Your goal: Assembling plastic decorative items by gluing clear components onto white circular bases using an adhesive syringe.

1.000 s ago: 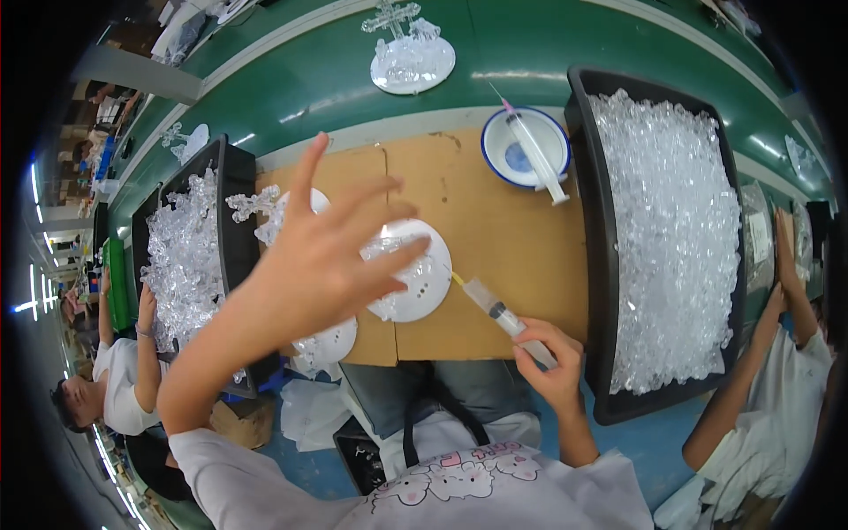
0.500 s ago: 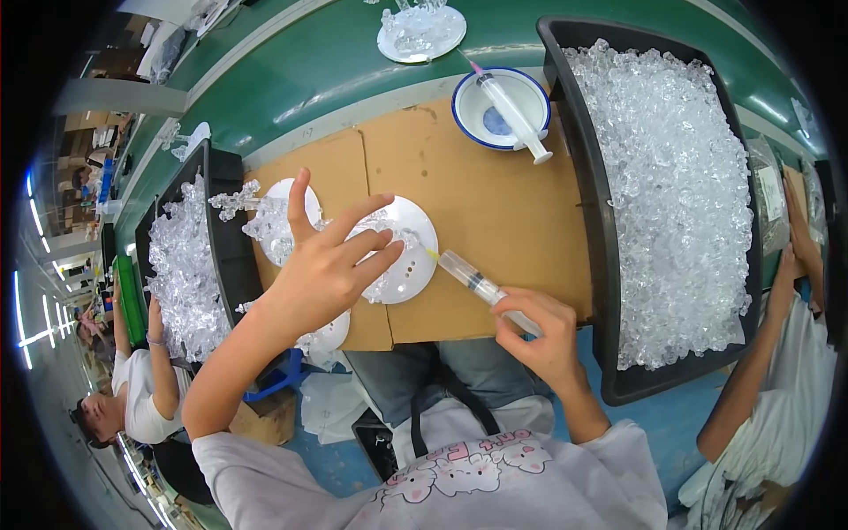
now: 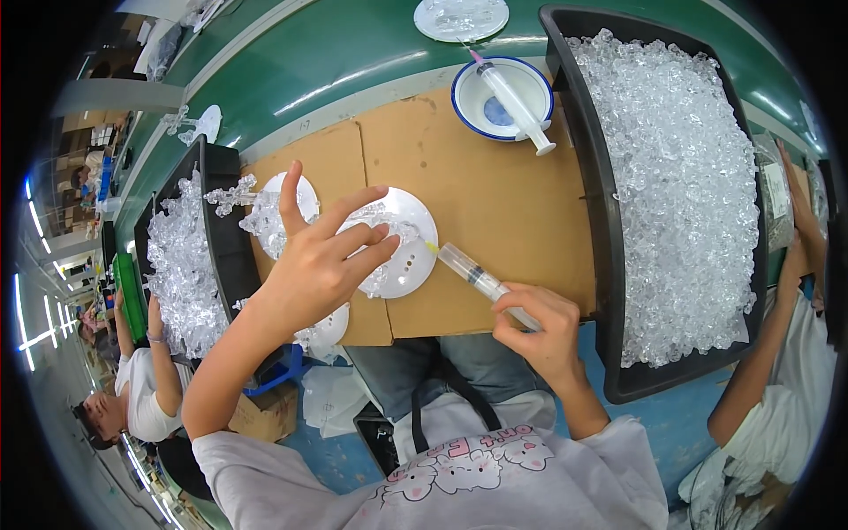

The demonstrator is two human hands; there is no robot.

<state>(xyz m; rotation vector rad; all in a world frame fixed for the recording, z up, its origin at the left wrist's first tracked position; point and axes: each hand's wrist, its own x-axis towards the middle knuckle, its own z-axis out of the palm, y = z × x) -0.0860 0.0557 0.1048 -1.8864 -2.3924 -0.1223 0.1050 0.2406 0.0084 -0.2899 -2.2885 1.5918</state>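
Syringe (image 3: 466, 268) gripped in my right hand (image 3: 542, 323), yellow tip at the right side of a white round base (image 3: 417, 272) on the cardboard (image 3: 508, 199). My left hand (image 3: 320, 261) is half-curled over that base's clear pieces (image 3: 405, 231) — can't tell if it's pinching any. Blue-rimmed bowl (image 3: 472, 108) sits far, black bin (image 3: 608, 265) right.

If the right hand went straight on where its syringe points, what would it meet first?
Probably the white plate: the syringe in the right hand points at it, though depth at the yellow tip is unclear.
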